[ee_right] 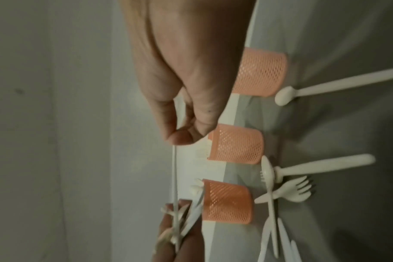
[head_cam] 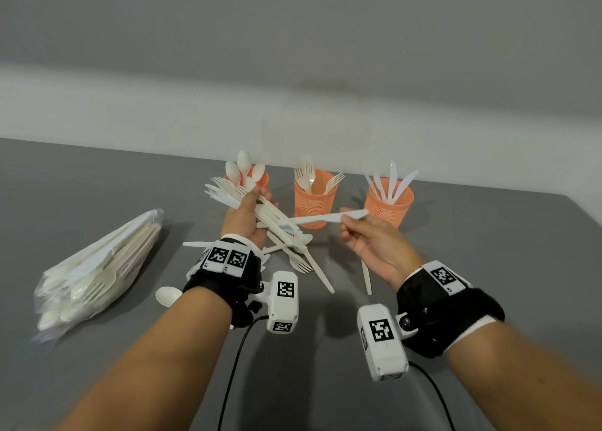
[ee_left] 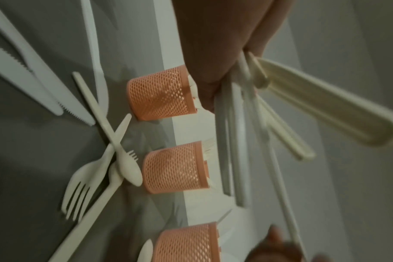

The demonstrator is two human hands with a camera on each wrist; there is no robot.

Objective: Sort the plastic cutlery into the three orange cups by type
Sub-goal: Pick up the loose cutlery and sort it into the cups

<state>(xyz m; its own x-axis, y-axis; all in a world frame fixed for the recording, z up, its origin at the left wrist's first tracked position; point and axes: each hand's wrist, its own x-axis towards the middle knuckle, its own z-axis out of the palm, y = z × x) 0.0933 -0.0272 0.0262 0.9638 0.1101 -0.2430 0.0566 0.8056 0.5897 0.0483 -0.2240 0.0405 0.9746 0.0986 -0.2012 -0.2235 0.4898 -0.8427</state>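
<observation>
On a grey table (head_cam: 97,176) three orange mesh cups stand in a row near the far edge. The left cup (head_cam: 263,179) holds spoons, the middle cup (head_cam: 314,202) holds forks, and the right cup (head_cam: 389,204) holds knives. The left hand (head_cam: 247,215) is raised in front of the left cup and grips a mixed bundle of cutlery (head_cam: 257,209), fork ends fanning up and to the left. The right hand (head_cam: 368,238) pinches a single white knife (head_cam: 325,218) that lies level between the two hands, in front of the middle cup. Loose cutlery (head_cam: 303,258) lies on the table below the hands. A clear plastic bag (head_cam: 97,267) of more cutlery lies to the left. Both wrists wear black straps with marked white camera units.
</observation>
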